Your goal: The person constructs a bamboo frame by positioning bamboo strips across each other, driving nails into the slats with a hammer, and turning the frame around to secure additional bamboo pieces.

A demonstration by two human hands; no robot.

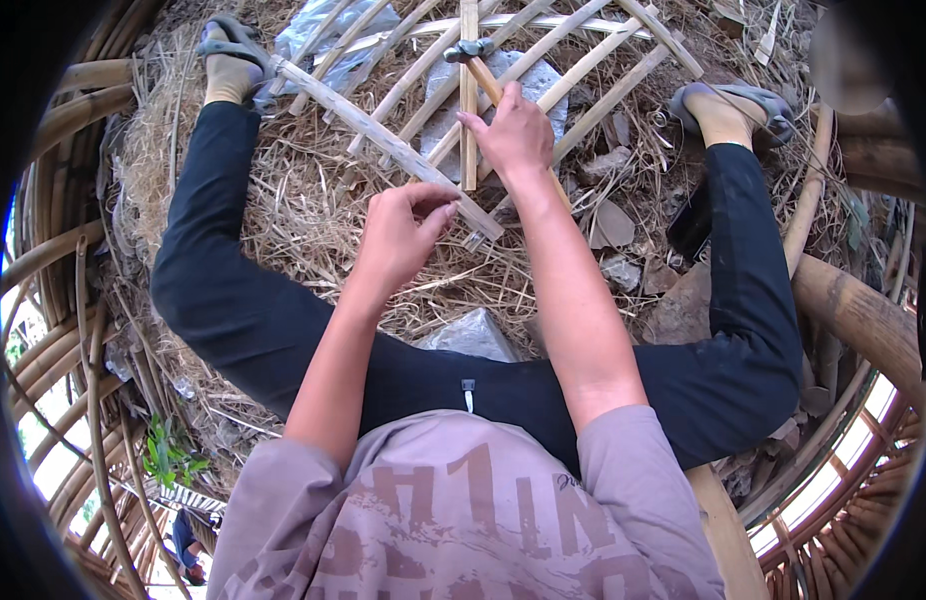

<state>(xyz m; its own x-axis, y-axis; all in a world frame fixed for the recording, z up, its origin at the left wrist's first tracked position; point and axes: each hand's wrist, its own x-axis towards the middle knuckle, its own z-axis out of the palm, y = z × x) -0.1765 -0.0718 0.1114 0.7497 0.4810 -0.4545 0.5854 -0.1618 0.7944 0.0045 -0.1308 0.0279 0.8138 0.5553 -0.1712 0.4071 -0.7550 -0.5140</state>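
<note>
My right hand [515, 138] is wrapped round the wooden handle of a hammer [480, 72]. Its dark metal head is above the crossing strips of a bamboo lattice [358, 118]; whether it touches them I cannot tell. My left hand [401, 228] is closed, thumb and fingertips drawn together, just below the lattice's near left strip. Anything inside that pinch is too small to make out. Under the lattice lies a flat grey stone slab [543, 88], partly covered by the strips and my right hand.
My legs spread to either side, with sandalled feet by the lattice. Dry straw [313, 215] and loose stones [611, 224] cover the ground. A clear plastic bag [333, 30] lies at the far left, and a grey block [471, 336] between my thighs. Bamboo poles [858, 310] curve around both sides.
</note>
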